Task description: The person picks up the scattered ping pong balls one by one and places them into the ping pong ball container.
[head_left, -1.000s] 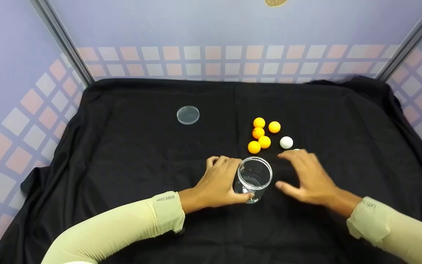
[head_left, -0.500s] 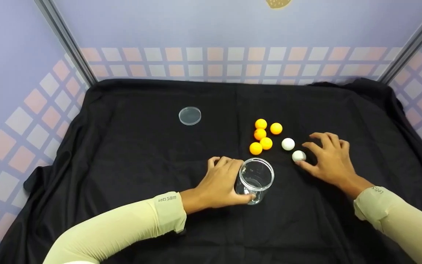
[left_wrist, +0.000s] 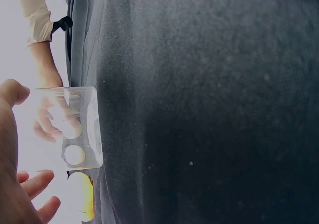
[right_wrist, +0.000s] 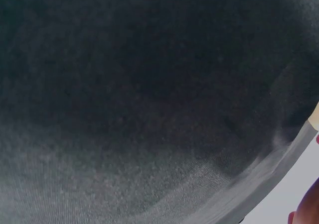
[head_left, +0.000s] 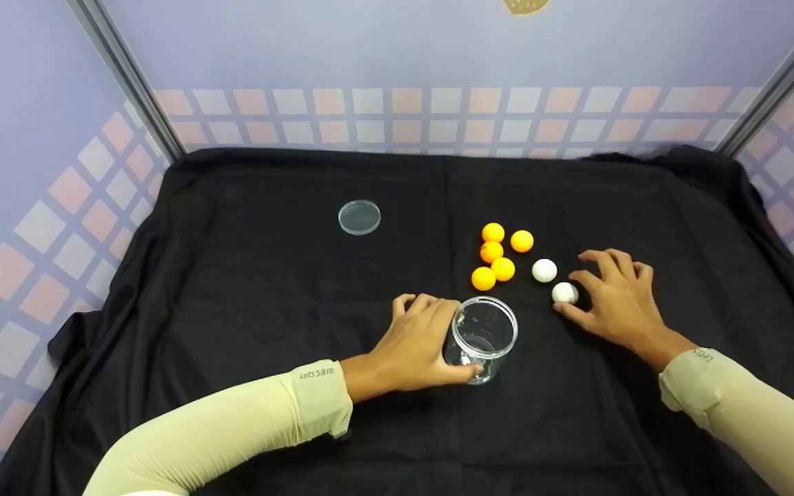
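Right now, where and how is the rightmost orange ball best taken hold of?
Probably pinch the rightmost orange ball across its middle, coming from above and the right: it is round, without a handle, and the other orange balls lie to its left.

1. Five orange balls (head_left: 503,269), a good bright orange, and two white balls (head_left: 544,271).
2. The jar (head_left: 485,356) is clear and colourless, and so is the lid (head_left: 360,218).
3. Plain black cloth (head_left: 287,269) underneath.
4. Both sleeves (head_left: 225,420) are a pale yellow-green, with dark lettering (head_left: 316,373) on the cuffs (head_left: 324,403).
5. The walls (head_left: 404,48) are soft lavender, banded with a checker of pink and white squares (head_left: 407,100).
6. Grey corner posts (head_left: 125,76), and one golden-brown motif (head_left: 526,6) up top.
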{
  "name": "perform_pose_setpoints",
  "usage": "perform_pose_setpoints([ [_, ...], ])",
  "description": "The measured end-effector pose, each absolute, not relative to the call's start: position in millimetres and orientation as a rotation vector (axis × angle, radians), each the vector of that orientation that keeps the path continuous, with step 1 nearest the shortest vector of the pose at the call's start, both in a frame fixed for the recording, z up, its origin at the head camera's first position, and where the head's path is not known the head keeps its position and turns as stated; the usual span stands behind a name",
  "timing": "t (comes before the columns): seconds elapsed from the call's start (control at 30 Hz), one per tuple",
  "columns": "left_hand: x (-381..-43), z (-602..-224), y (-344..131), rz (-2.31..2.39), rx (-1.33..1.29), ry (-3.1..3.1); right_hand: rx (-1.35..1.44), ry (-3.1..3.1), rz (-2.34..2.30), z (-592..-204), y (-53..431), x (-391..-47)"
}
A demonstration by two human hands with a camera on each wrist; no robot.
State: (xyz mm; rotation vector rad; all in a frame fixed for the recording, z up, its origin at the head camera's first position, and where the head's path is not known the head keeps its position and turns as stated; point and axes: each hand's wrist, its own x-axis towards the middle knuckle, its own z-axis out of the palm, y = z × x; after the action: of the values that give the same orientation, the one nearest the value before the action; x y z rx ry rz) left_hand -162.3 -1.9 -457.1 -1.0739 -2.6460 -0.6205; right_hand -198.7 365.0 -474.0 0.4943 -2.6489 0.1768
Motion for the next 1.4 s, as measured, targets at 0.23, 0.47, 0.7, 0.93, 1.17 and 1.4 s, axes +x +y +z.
perform_pose_setpoints([
  [0.23,-162,-458,-1,-0.628,-1.076,-2.641,0.477,-2.671,0.195,-477,365,-199],
  [0.47,-162,-456,-1,-0.623,-1.076,-2.647,0.481,-2.669,0.2,-476,364,-197],
  [0.7,-162,-456,-1,-0.618,-1.087,-2.639,0.483,-2.612,0.243,-468,364,-195],
  [0.93,-162,-456,0,-0.609,-1.079,-2.634,0.496,-2.567,0.272,-451,355,-193],
  [1.17,-162,-456,-1,-0.62,-1.085,-2.645,0.552,-2.52,0.38,-427,331,-182],
  [1.4,-163,-456,-3,-0.641,-1.082,-2.669,0.639,-2.411,0.503,-396,297,-170],
])
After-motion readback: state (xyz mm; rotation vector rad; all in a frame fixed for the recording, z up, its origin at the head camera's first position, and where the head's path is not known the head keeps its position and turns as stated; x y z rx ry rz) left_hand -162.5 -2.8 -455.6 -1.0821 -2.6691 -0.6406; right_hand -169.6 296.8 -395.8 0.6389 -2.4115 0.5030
